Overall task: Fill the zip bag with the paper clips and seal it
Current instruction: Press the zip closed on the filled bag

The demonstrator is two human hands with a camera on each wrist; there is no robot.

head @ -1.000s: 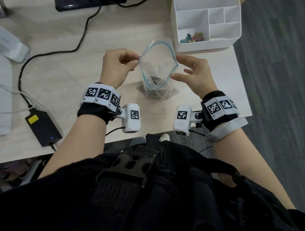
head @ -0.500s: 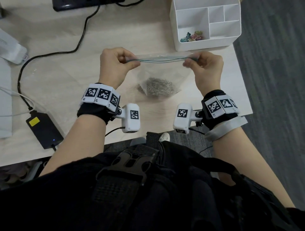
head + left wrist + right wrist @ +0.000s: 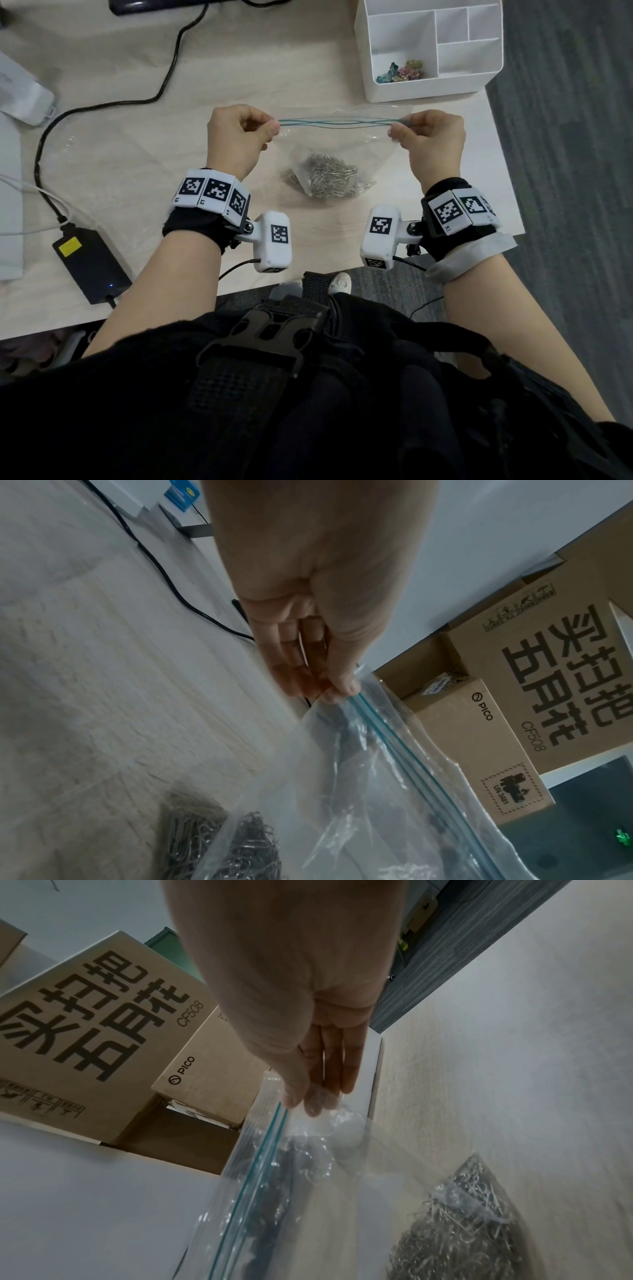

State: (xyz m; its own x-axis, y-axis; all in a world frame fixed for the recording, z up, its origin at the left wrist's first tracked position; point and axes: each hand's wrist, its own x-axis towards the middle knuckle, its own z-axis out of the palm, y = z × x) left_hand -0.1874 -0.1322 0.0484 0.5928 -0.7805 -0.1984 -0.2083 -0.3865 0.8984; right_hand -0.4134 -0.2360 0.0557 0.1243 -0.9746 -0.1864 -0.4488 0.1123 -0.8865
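Observation:
A clear zip bag (image 3: 334, 144) with a teal zip strip (image 3: 335, 122) is stretched flat between both hands above the desk. My left hand (image 3: 270, 128) pinches its left top corner, and my right hand (image 3: 397, 128) pinches the right one. The two zip tracks lie close together but wavy, with small gaps between them. A heap of silver paper clips (image 3: 327, 176) shows through the plastic at the bag's bottom; whether all of it is inside I cannot tell. The wrist views show the left thumb and fingers (image 3: 342, 688) and the right fingers (image 3: 301, 1096) clamped on the zip strip (image 3: 387, 731) (image 3: 260, 1153).
A white desk organiser (image 3: 428, 51) with coloured clips (image 3: 400, 73) in one compartment stands at the back right. A black power brick (image 3: 90, 263) and its cable (image 3: 102, 106) lie on the left. The desk edge (image 3: 507, 192) runs close on the right. Cardboard boxes (image 3: 548, 683) stand beyond.
A second ago the bag's mouth gaped open, held only by my left hand. My right hand took the other corner, and both hands pulled the mouth out into a flat line.

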